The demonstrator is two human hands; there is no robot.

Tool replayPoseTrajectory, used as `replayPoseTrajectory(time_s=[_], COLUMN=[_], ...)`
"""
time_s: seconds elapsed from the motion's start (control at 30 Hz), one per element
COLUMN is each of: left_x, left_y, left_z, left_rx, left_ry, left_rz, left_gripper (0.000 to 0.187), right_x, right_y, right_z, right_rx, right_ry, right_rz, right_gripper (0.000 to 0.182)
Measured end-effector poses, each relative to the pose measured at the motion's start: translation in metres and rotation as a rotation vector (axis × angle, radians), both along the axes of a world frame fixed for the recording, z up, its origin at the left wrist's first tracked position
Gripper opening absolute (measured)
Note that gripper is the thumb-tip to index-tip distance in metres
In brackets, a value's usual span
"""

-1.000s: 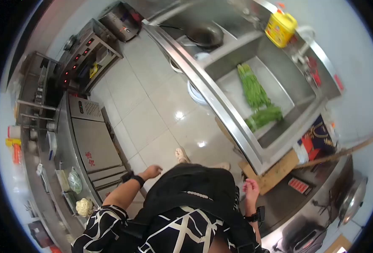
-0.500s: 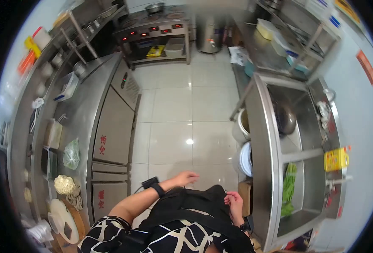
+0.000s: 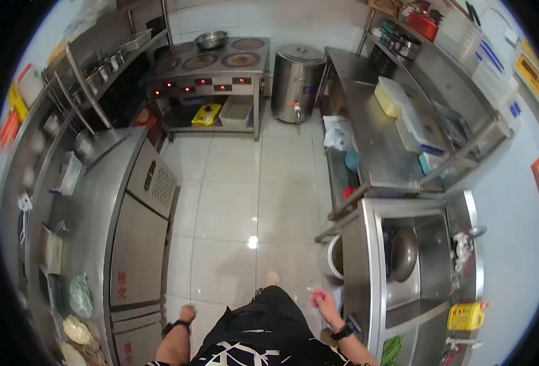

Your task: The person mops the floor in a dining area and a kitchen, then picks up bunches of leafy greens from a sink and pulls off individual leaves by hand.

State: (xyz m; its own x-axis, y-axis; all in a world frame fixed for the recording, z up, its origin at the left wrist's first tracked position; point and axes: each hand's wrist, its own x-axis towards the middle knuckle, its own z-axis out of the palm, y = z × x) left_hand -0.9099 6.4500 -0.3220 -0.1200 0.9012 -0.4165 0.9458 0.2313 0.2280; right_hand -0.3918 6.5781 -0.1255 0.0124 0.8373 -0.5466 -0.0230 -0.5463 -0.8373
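Remote feed, head view; I log both hands low in the frame. Left hand [image 3: 187, 313]: nearest to the grey steel refrigerator cabinet with red lettering [image 3: 138, 244]; fingers drawn in, though I cannot tell whether they hold anything. Right hand [image 3: 322, 302]: fingers curled, gaps narrow, contents unreadable to me. It hangs beside the rectangular stainless-steel sink [image 3: 356, 268], near the round white bucket [image 3: 326, 259] standing at the sink's front.

Sink: rounded dark metal wok [image 3: 405, 253] in the far basin; bunch of long green stalks [image 3: 392, 350] in the near basin, cut off by the frame. Yellow plastic jug [image 3: 466, 316] on the back ledge.

Left counter: knobbly off-white cauliflower [image 3: 77, 330] near a translucent greenish plastic bag [image 3: 81, 297].
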Motion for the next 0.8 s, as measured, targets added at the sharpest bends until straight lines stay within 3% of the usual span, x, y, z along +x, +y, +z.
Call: replayPoseTrajectory(time_s=[0.03,0.1,0.17,0.3,0.37,0.43,0.5,0.57,0.67,0.77,0.8], left_x=[-0.021,-0.047,-0.032,0.01,0.039,0.066,0.071,0.049,-0.02,-0.104,-0.121], left_y=[0.002,0.001,0.012,0.042,0.05,0.066,0.081,0.108,0.179,0.26,0.296], left_z=[0.028,0.055,0.103,0.129,0.114,0.109,0.105,0.091,0.067,0.043,0.058], left_rx=[-0.209,-0.235,-0.023,0.115,0.071,-0.007,-0.069,-0.123,0.101,0.197,0.279], left_ry=[-0.022,-0.269,-0.468,-0.728,-0.89,-0.609,-0.665,-0.734,-0.513,-0.384,-0.428], left_rz=[0.206,0.664,0.962,1.101,1.138,0.852,0.959,1.049,1.145,0.991,0.99], left_gripper=[0.018,0.019,0.021,0.026,0.023,0.021,0.021,0.021,0.02,0.022,0.022], right_x=[0.001,0.001,-0.015,-0.069,-0.112,-0.156,-0.195,-0.249,-0.329,-0.402,-0.419], right_y=[0.045,0.131,0.208,0.322,0.355,0.38,0.411,0.446,0.505,0.58,0.599], right_z=[0.016,0.048,0.086,0.087,0.083,0.073,0.067,0.07,0.08,0.078,0.087], right_rx=[0.079,0.19,0.232,0.242,0.23,0.222,0.221,0.247,0.377,0.506,0.493], right_ry=[-0.059,-0.107,-0.084,-0.11,-0.052,0.019,0.019,0.072,-0.029,-0.159,-0.171], right_rz=[0.056,0.125,0.133,0.278,0.334,0.491,0.599,0.797,0.918,0.99,1.026], right_gripper=[0.014,0.014,0.013,0.012,0.012,0.012,0.013,0.013,0.013,0.012,0.012])
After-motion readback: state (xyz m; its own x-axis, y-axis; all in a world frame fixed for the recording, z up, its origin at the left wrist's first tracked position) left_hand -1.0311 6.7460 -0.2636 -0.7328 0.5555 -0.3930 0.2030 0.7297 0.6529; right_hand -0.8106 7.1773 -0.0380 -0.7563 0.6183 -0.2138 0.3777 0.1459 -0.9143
